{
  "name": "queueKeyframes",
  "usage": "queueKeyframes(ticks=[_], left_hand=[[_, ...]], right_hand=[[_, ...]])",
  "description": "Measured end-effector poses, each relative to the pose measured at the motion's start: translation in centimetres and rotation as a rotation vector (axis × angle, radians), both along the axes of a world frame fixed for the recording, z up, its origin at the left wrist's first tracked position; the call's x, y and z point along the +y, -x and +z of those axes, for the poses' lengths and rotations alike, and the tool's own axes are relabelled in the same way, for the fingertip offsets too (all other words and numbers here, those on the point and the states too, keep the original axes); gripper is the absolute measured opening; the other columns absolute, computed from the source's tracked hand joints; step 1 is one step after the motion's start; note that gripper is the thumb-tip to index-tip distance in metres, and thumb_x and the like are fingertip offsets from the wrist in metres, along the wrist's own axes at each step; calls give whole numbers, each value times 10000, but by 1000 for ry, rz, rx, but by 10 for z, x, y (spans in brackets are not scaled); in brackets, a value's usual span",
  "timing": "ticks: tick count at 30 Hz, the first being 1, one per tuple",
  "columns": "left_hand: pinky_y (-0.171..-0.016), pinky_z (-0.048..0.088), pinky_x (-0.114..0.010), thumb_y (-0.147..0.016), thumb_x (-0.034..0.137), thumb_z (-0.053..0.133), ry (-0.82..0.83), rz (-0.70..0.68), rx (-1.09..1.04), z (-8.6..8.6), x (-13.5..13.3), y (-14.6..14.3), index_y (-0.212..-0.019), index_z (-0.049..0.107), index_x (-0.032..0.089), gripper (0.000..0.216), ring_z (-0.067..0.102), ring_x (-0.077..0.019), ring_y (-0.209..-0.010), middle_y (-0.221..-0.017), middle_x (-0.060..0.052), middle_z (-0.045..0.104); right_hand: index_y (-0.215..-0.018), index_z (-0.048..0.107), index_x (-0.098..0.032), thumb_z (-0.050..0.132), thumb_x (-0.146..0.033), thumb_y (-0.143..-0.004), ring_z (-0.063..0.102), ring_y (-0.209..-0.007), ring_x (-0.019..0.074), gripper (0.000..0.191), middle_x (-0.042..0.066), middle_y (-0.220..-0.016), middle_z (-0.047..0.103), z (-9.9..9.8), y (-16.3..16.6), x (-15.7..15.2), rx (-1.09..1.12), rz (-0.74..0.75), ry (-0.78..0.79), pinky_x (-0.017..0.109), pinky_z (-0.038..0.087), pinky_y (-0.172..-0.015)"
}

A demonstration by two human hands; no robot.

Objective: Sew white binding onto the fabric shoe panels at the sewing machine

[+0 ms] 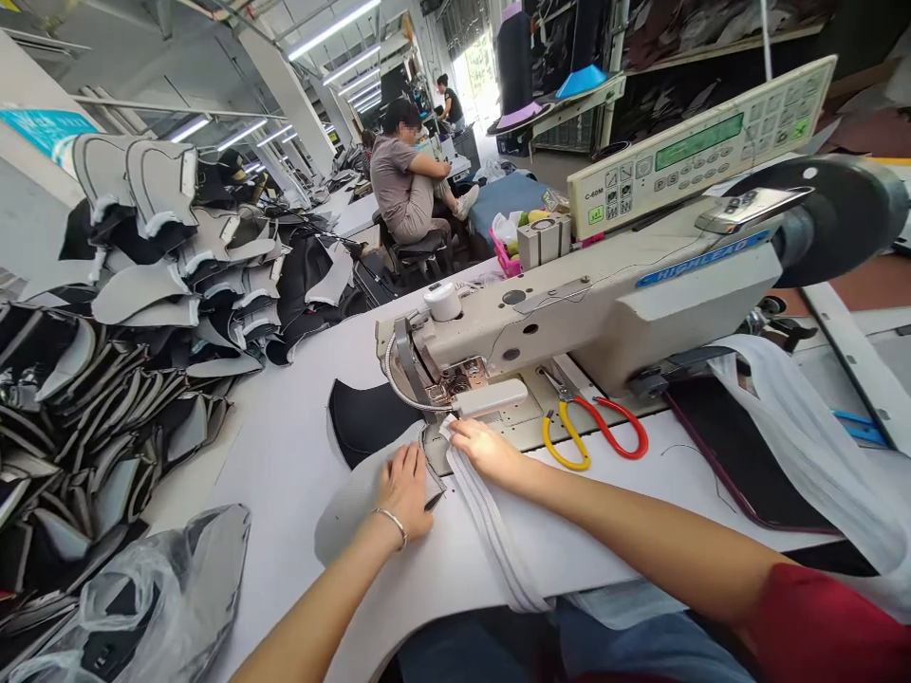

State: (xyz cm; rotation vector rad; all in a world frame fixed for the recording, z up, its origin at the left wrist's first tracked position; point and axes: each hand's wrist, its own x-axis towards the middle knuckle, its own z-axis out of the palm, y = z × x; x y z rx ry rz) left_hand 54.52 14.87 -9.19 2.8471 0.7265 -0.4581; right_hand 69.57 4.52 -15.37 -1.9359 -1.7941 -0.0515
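Note:
My left hand (405, 489) lies flat with fingers stretched on a grey fabric piece (348, 512), pressing it to the white table just left of the sewing machine's needle area. Beyond it a black fabric panel (366, 417) spreads under the machine head. My right hand (488, 451) pinches the end of a white zipper tape (491, 531) close to the needle plate. From there the tape runs down over the table's front edge. The sewing machine (541, 313) reaches in from the right, and its needle is too small to make out.
Scissors (594, 427) with red and yellow handles lie right of my right hand. Behind them are a dark phone-like slab (740, 455) and more white tape (818, 455). Piles of grey and black pieces (142, 275) crowd the left. A person (409, 180) sits beyond the table.

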Motion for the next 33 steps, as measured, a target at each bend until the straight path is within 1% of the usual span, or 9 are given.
queueKeyframes(ticks=[3, 6, 9, 11, 15, 20, 28, 30, 33], left_hand=[[-984, 252, -482, -558, 127, 505, -43, 2, 40, -4, 6, -14, -1285, 361, 113, 741, 283, -345, -1218, -1417, -116, 222], [-985, 287, -379, -638, 128, 422, 56, -36, -2, 0, 14, -22, -1230, 451, 128, 593, 387, -265, -1157, -1374, -91, 332], [-985, 293, -346, -682, 140, 369, 190, -45, -84, 5, 17, -23, -1227, 457, 145, 552, 425, -211, -1122, -1348, -64, 378], [-986, 296, -349, -699, 165, 371, 263, -16, -159, 6, 15, -21, -1239, 443, 150, 545, 436, -206, -1095, -1342, -50, 387], [-994, 290, -352, -715, 201, 394, 308, 25, -200, 4, 10, -21, -1232, 450, 130, 525, 431, -214, -1083, -1329, -51, 407], [-993, 297, -351, -729, 208, 385, 296, 3, -177, 0, 11, -23, -1214, 472, 145, 497, 420, -211, -1101, -1335, -39, 398], [-1006, 293, -377, -739, 203, 371, 236, -45, -151, -7, 13, -26, -1164, 521, 111, 460, 412, -218, -1116, -1297, -56, 449], [-992, 310, -405, -730, 184, 375, 184, -73, -188, -11, 12, -26, -1134, 547, 117, 444, 414, -226, -1105, -1271, -57, 478], [-970, 335, -434, -715, 153, 378, 91, -132, -281, -19, 9, -23, -1110, 561, 112, 437, 420, -235, -1081, -1240, -70, 508]], right_hand=[[-901, 583, -97, 374, -107, -855, 462, -899, 190, 215, 119, -1067, 521, -11, 1, -1, -10, 16, 23, 315, 404, -761], [-930, 580, -83, 394, -122, -849, 427, -939, 227, 206, 141, -1160, 480, -15, 4, -5, -37, 30, 35, 354, 393, -759], [-959, 563, -64, 386, -124, -844, 396, -970, 254, 219, 158, -1236, 424, -10, 8, -7, -106, 17, 53, 382, 370, -761], [-955, 556, -64, 383, -132, -838, 385, -976, 264, 220, 160, -1253, 410, -5, 11, -8, -139, 1, 69, 395, 358, -748], [-989, 542, -85, 377, -164, -835, 376, -980, 264, 239, 143, -1276, 395, 0, 13, -9, -106, 8, 88, 404, 339, -732], [-1071, 510, -90, 386, -205, -828, 350, -1011, 264, 296, 136, -1302, 372, 2, 12, -9, -49, 31, 100, 402, 325, -729], [-1005, 529, -109, 405, -200, -816, 348, -1007, 251, 243, 125, -1286, 387, 3, 11, -11, -18, 59, 91, 386, 306, -736], [-1005, 534, -112, 397, -170, -822, 360, -995, 245, 235, 132, -1257, 409, 1, 10, -10, -8, 23, 84, 377, 298, -740], [-930, 572, -104, 371, -118, -836, 399, -927, 230, 223, 144, -1059, 517, -2, 7, -9, 38, -139, 140, 348, 283, -726]])
